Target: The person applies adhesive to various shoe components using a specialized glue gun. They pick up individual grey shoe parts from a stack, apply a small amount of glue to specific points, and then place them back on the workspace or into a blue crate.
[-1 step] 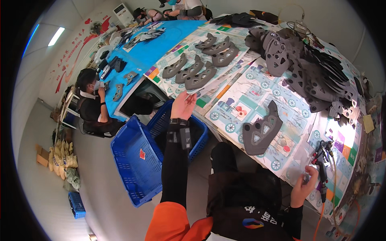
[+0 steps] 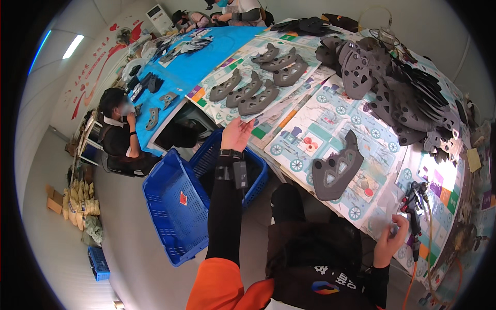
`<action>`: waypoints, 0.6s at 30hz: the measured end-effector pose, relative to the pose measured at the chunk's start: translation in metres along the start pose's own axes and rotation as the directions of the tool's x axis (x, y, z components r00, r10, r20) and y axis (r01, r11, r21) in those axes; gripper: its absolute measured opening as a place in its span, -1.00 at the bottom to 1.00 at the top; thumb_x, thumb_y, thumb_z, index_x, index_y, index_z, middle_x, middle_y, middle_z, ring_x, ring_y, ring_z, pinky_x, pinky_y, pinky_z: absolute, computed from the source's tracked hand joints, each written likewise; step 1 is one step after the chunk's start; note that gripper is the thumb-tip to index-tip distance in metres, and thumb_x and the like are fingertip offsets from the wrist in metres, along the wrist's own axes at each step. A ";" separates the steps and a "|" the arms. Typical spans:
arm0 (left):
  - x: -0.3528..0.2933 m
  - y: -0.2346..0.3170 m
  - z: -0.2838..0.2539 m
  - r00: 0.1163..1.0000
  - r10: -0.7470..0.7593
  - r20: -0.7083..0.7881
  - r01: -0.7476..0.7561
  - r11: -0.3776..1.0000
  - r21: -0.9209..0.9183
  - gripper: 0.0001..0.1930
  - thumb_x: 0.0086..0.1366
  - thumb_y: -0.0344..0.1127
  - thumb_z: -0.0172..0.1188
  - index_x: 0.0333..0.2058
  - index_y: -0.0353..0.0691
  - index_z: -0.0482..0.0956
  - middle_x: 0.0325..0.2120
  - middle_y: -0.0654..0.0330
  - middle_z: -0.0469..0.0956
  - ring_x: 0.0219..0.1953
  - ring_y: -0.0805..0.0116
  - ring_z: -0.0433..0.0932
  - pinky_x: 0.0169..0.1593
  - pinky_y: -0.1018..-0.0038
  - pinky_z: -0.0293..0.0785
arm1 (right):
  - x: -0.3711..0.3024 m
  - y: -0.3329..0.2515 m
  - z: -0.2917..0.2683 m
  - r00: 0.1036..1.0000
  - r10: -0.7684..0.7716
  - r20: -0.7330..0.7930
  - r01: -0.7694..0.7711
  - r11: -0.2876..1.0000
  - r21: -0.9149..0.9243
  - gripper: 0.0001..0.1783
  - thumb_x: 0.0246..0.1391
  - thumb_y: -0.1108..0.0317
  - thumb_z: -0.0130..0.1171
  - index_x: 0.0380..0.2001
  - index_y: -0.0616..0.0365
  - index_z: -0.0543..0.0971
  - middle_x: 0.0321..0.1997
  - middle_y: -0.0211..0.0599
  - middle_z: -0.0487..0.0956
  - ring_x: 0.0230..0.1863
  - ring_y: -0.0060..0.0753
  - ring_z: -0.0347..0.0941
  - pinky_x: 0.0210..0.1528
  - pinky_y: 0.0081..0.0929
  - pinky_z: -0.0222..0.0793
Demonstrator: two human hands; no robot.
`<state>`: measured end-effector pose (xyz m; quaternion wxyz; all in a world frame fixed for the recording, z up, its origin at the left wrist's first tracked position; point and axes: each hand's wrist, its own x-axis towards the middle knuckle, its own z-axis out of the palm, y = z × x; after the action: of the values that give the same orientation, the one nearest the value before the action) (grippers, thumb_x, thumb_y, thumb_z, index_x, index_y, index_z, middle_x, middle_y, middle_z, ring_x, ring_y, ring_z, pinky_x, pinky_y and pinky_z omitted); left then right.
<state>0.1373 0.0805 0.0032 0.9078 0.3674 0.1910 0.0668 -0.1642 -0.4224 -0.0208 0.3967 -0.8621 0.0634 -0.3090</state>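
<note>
A worker's left hand (image 2: 236, 135) stretches out, fingers spread and holding nothing, to the near edge of the desk (image 2: 310, 116), just short of a row of grey moulded parts (image 2: 247, 93) laid side by side, apparently so each can be lifted singly. The right hand (image 2: 388, 243) rests at the desk's lower edge beside a spray gun (image 2: 413, 206) on an orange hose (image 2: 411, 284); its grip is curled, but whether it closes on anything cannot be told. One grey part (image 2: 337, 168) lies alone on the patterned sheet between the hands, well apart from the dark heap (image 2: 408, 98) piled at the far right. Blue crates (image 2: 175, 206) stand open on the floor under the left forearm, within easy reach. Another person (image 2: 121, 132) sits at the blue-covered end.
</note>
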 end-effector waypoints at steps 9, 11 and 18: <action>0.013 -0.012 -0.016 0.977 0.184 0.108 -0.191 0.980 0.061 -0.64 0.31 -0.81 -0.12 0.05 -0.44 0.28 -0.07 -0.11 0.53 0.02 -0.11 0.67 0.28 -0.12 0.70 | 0.003 -0.009 0.004 1.000 -0.001 -0.027 -0.001 0.997 -0.082 -0.67 0.04 0.74 0.04 -0.10 0.29 0.55 0.03 -0.02 0.53 0.11 0.05 0.48 0.19 -0.18 0.38; 0.018 0.009 -0.043 0.939 0.284 0.196 -0.283 0.958 -0.032 -0.56 0.32 -0.81 -0.11 0.16 -0.46 0.22 0.04 -0.15 0.54 0.09 -0.16 0.68 0.25 -0.07 0.74 | 0.004 -0.010 0.008 1.000 -0.001 -0.018 -0.001 0.996 -0.095 -0.69 0.08 0.73 0.05 -0.10 0.29 0.54 0.03 -0.04 0.53 0.12 0.03 0.49 0.22 -0.20 0.37; 0.076 0.083 -0.074 0.921 0.368 0.130 -0.367 0.930 -0.033 -0.37 0.37 -0.79 -0.03 0.35 -0.49 -0.03 -0.30 0.15 0.31 -0.09 -0.09 0.71 0.28 -0.17 0.69 | 0.011 -0.019 0.015 0.998 -0.063 -0.017 0.058 0.975 -0.214 -0.69 -0.02 0.71 0.05 -0.16 0.30 0.54 -0.05 -0.01 0.54 0.05 0.10 0.45 0.19 -0.12 0.34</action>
<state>0.1791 0.2077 -0.0111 0.8914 0.3965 0.0571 0.2120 -0.1492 -0.4036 -0.0087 0.2914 -0.8975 0.0744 -0.3224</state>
